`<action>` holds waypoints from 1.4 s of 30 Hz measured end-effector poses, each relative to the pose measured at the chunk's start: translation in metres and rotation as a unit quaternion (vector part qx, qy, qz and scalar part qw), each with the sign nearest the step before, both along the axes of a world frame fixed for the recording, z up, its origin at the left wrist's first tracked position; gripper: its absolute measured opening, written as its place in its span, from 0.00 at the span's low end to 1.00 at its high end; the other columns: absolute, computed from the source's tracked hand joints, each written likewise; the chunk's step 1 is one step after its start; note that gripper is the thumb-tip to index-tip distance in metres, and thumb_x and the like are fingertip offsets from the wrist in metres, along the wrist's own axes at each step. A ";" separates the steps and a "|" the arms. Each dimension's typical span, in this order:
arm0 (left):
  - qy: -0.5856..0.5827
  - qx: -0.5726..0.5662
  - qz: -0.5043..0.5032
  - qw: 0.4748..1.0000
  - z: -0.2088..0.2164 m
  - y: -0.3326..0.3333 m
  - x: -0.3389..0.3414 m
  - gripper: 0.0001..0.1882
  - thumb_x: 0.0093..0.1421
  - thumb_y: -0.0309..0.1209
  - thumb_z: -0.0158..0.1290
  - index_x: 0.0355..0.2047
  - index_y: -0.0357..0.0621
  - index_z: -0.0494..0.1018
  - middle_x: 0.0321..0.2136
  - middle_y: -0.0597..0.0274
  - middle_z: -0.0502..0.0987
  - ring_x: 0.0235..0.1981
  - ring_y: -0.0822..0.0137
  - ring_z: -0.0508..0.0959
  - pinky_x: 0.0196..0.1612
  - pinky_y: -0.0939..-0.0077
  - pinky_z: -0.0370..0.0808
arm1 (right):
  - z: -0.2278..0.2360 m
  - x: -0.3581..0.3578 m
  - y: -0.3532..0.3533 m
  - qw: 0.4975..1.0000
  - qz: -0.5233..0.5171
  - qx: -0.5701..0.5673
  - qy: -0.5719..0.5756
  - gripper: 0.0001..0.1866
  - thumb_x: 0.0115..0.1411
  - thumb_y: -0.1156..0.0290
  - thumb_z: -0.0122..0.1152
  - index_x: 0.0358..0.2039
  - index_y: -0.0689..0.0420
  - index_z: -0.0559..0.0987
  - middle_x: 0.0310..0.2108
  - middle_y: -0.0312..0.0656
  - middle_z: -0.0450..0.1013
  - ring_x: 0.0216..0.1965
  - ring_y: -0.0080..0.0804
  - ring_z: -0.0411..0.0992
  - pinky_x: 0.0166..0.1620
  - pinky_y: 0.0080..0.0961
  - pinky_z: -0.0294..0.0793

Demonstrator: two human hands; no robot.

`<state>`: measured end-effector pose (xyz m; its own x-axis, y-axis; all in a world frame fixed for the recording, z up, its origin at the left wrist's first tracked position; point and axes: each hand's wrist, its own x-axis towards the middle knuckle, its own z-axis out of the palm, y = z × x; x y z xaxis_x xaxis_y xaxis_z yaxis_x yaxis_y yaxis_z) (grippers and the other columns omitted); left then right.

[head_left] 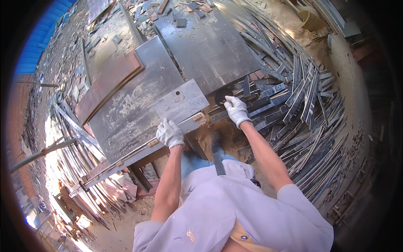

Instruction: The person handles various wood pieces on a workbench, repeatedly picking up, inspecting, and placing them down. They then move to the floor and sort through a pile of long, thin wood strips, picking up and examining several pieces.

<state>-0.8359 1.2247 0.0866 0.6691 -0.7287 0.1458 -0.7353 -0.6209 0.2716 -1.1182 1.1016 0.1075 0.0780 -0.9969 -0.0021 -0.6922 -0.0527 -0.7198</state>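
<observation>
My left hand (pixel 170 132), in a pale knitted work glove, is at the near left corner of a flat grey rectangular board (pixel 184 102). Its fingers are bent at the board's edge, the thumb side hidden from view. A round hole pierces the board towards its far side. The board lies on a dark worktop (pixel 130 101) along the near edge. Off the board's right end, my right hand (pixel 237 110), gloved alike, hovers with curled fingers. Whatever it may hold is hidden. Close to its fingertips is a dark round opening or object (pixel 222 95), too shadowed to identify.
Another dark sheet (pixel 205 50) forms the worktop's right part, with a narrow gap between. Reddish-brown boards (pixel 110 84) are stacked on the left. Long dark strips (pixel 306 96) pile up on the right, pale strips (pixel 77 168) on the left. Scraps (pixel 181 22) litter the far end.
</observation>
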 end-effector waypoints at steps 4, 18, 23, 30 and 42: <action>0.044 0.004 0.010 0.999 0.020 0.003 -0.016 0.17 0.62 0.37 0.50 0.47 0.48 0.81 0.43 0.52 0.80 0.46 0.52 0.78 0.53 0.54 0.69 | 0.000 0.041 -0.021 0.992 0.097 0.033 0.070 0.16 0.60 0.70 0.63 0.49 0.57 0.82 0.45 0.49 0.79 0.48 0.45 0.78 0.53 0.37 0.77; 0.036 -0.074 -0.053 0.995 0.002 0.001 -0.007 0.14 0.53 0.29 0.55 0.40 0.52 0.82 0.33 0.58 0.81 0.36 0.54 0.80 0.46 0.57 0.74 | -0.027 0.044 -0.028 0.988 0.097 -0.017 0.119 0.11 0.60 0.71 0.59 0.42 0.53 0.85 0.36 0.50 0.78 0.42 0.51 0.76 0.47 0.45 0.76; 0.032 -0.086 -0.051 0.994 -0.008 -0.006 0.010 0.13 0.53 0.29 0.55 0.39 0.52 0.82 0.33 0.58 0.81 0.36 0.54 0.81 0.46 0.57 0.74 | -0.033 0.063 -0.040 0.980 0.114 -0.028 0.159 0.12 0.61 0.70 0.57 0.43 0.53 0.84 0.38 0.52 0.77 0.43 0.52 0.76 0.48 0.45 0.75; 0.010 -0.107 -0.028 0.994 -0.014 -0.013 0.016 0.12 0.55 0.31 0.55 0.38 0.53 0.84 0.33 0.57 0.83 0.36 0.53 0.81 0.46 0.57 0.75 | -0.041 0.074 -0.047 0.982 0.101 -0.055 0.147 0.14 0.60 0.73 0.54 0.43 0.54 0.84 0.40 0.54 0.77 0.46 0.53 0.75 0.50 0.44 0.75; 0.029 -0.092 -0.006 0.995 0.004 0.013 0.010 0.14 0.60 0.36 0.50 0.40 0.52 0.85 0.41 0.54 0.84 0.43 0.52 0.82 0.50 0.58 0.76 | -0.034 0.074 -0.023 0.995 0.084 0.046 0.007 0.22 0.56 0.76 0.54 0.52 0.57 0.82 0.49 0.52 0.79 0.53 0.45 0.77 0.57 0.37 0.74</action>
<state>-0.8257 1.2381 0.0904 0.6717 -0.7016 0.2379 -0.7220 -0.5482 0.4222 -1.0437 1.0782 0.0735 0.2427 -0.9655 -0.0946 -0.6892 -0.1030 -0.7172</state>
